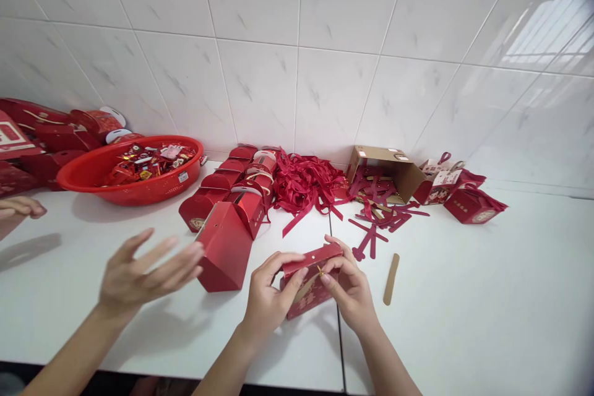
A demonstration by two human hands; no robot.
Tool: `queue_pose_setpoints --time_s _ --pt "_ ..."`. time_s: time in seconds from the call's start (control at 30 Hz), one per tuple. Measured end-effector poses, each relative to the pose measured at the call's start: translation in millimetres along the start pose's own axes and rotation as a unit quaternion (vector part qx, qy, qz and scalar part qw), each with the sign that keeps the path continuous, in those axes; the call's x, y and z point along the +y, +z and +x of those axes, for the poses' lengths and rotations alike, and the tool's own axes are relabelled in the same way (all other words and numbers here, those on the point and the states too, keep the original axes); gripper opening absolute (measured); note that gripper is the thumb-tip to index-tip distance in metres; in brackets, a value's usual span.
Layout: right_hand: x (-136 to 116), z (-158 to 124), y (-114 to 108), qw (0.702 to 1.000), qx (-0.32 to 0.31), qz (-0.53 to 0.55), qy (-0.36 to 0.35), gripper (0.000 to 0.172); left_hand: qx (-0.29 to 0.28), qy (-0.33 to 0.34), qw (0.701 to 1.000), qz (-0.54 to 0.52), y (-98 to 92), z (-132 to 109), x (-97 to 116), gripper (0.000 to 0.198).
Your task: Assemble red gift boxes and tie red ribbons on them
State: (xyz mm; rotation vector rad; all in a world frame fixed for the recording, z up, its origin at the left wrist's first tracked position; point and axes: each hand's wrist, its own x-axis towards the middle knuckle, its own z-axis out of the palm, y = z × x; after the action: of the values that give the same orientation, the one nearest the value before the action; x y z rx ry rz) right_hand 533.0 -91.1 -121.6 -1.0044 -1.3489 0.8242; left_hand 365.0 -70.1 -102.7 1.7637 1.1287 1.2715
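A small red gift box [312, 304] with a printed pattern stands on the table between my hands. My left hand [271, 297] is closed on its left side and top edge, the thumb on the near face. My right hand [351, 288] is at the right side, thumb and forefinger pinching a small gold-coloured pin [320, 270] at the near face. A tan strip lies against that face under my left thumb. A small pale hole shows in the top flap. The box's far side and some fingers are hidden.
Another person's open hand [151, 272] reaches toward a larger red box [227, 247]; a second hand [21, 207] is at the left edge. Behind are a red basin [134, 195] of wrapped sweets, red ribbons [306, 189], a carton [413, 179] with maroon strips [394, 218], and a tan strip [391, 278].
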Motion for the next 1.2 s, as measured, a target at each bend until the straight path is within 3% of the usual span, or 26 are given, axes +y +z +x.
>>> queue_pose_setpoints --time_s 0.07,0.2,0.43,0.57,0.67,0.73,0.8,0.87,1.0,1.1,1.2 --pt "1.1 -2.9 2.8 0.999 0.018 -0.026 -0.010 0.009 -0.005 -0.006 1.000 -0.004 0.6 -0.6 0.6 0.006" --pt "2.5 -4.7 6.8 0.996 0.037 -0.072 -0.036 0.006 0.015 -0.034 0.999 -0.030 5.0 -3.2 4.7 0.016" --pt "7.3 -3.8 10.4 0.990 0.079 -0.090 -0.072 0.002 -0.013 -0.060 0.990 -0.127 16.1 -10.1 2.1 0.017" --pt "9.4 -4.1 7.4 0.994 0.067 -0.051 -0.062 0.030 -0.044 -0.037 0.989 -0.137 12.7 -11.6 -2.5 0.017" --pt "8.9 -6.1 5.8 0.999 0.027 -0.028 -0.014 0.021 -0.067 -0.011 0.991 -0.113 6.0 -14.5 -7.3 0.014" --pt "9.4 -8.1 6.5 0.999 0.042 -0.022 -0.004 0.018 -0.059 -0.021 0.995 -0.074 0.7 -17.3 -11.5 0.025" --pt "10.9 -10.0 8.5 0.998 0.062 -0.020 -0.006 0.019 -0.045 -0.053 0.997 -0.035 -4.9 -20.2 -15.4 0.030" --pt "13.1 -11.1 11.0 0.997 0.070 -0.013 -0.014 0.021 -0.052 -0.074 0.996 -0.002 -11.7 -22.4 -17.8 0.020" --pt "16.4 -10.6 13.5 0.994 0.091 -0.032 -0.050 0.024 -0.050 -0.072 0.995 0.046 -34.0 -24.1 -16.1 0.014" --pt "14.2 -9.6 12.2 0.990 0.104 -0.049 -0.077 0.024 -0.026 -0.070 0.997 0.010 -54.4 -22.8 -9.3 0.013" --pt "6.4 -9.8 11.1 0.987 0.072 -0.056 -0.132 0.025 -0.016 -0.044 0.995 -0.082 -64.6 -18.5 4.0 0.010"
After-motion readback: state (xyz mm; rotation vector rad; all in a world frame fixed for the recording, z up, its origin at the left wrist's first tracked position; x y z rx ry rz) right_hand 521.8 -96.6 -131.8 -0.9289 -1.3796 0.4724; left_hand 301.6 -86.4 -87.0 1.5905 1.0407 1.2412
